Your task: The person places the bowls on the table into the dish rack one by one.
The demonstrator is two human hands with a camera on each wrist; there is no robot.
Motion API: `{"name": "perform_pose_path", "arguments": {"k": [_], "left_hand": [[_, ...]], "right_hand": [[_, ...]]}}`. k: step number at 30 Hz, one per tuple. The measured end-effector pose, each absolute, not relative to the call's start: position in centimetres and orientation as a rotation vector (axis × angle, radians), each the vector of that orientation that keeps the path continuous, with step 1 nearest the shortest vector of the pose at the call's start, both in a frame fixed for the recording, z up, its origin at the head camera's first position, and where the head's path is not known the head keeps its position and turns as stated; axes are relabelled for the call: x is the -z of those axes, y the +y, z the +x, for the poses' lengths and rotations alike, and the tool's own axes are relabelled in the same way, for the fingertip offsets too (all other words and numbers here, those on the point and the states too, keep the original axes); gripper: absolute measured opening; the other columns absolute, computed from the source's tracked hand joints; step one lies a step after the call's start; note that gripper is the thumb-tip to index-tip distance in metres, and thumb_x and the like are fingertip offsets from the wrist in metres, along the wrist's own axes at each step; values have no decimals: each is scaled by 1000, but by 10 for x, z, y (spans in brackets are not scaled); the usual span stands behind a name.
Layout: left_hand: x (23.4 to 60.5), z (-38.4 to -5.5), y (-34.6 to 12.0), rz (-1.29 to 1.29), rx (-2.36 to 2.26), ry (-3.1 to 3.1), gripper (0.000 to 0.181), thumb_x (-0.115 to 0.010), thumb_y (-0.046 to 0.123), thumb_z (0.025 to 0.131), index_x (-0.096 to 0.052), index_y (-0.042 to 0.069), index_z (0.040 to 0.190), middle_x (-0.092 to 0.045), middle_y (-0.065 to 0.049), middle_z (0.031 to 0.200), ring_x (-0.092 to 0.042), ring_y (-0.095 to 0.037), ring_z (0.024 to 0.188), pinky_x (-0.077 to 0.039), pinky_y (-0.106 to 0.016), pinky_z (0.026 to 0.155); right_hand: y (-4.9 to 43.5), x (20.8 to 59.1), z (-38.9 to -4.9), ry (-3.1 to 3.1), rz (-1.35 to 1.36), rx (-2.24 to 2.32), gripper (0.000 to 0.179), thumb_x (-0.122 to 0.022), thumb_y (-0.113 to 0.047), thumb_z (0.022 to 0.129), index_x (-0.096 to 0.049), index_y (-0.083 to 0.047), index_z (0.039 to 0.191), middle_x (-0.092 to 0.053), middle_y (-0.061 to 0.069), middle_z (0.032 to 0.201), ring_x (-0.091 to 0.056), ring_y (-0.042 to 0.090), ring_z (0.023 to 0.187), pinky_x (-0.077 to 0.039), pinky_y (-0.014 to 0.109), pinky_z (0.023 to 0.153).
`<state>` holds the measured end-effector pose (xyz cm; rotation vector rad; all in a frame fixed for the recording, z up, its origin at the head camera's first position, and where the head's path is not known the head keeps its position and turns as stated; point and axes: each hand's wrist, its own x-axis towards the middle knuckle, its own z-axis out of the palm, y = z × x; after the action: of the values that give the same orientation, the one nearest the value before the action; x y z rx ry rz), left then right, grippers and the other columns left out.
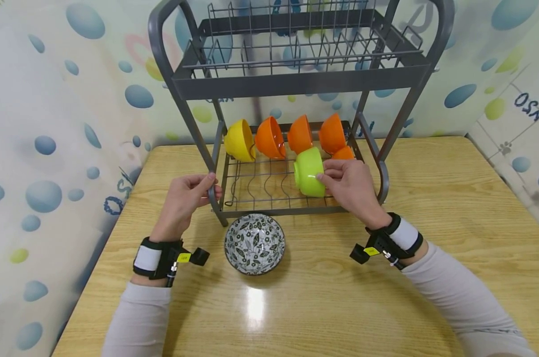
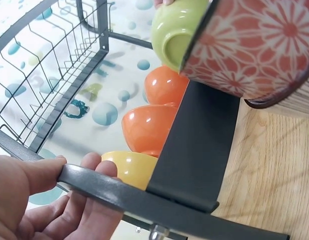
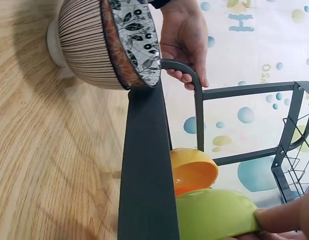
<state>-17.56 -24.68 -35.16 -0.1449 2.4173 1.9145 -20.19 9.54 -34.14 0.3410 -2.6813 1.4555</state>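
Note:
My right hand [image 1: 350,186] pinches the rim of a light green bowl [image 1: 308,172], tipped on its side over the front right of the rack's lower tier. With thumb and fingers my left hand [image 1: 186,201] grips the dark grey side bar of the dish rack [image 1: 212,191], as the left wrist view also shows. Behind the green bowl, a yellow bowl [image 1: 240,141] and orange bowls [image 1: 270,138] stand tilted in a row along the back of the lower tier. A patterned bowl [image 1: 254,244] sits upright on the table just in front of the rack.
The rack's upper tier [image 1: 300,84] of wire and dark metal rises above both hands. Under everything lies a wood-grain table [image 1: 305,307]. A wall [image 1: 42,124] with blue and green spots stands behind and to the left.

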Motion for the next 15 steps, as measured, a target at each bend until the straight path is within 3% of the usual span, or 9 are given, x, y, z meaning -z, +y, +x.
{"name": "perform_pose_path", "arguments": {"k": [7, 15], "left_hand": [[352, -176, -247, -152, -1916, 2415, 58, -58, 44, 91, -62, -7, 116, -70, 5, 81, -69, -12, 80, -57, -25, 78], [352, -176, -246, -166, -1924, 2415, 58, -58, 44, 90, -62, -7, 117, -70, 5, 81, -69, -12, 80, -57, -25, 77]], "right_hand": [[92, 342, -202, -2668, 404, -1325, 37, -68, -16, 88, -64, 2, 121, -72, 18, 104, -71, 25, 92, -58, 39, 77], [89, 340, -201, -2668, 411, -1240, 37, -71, -19, 86, -67, 1, 117, -74, 16, 99, -72, 24, 88, -58, 38, 76]]}}
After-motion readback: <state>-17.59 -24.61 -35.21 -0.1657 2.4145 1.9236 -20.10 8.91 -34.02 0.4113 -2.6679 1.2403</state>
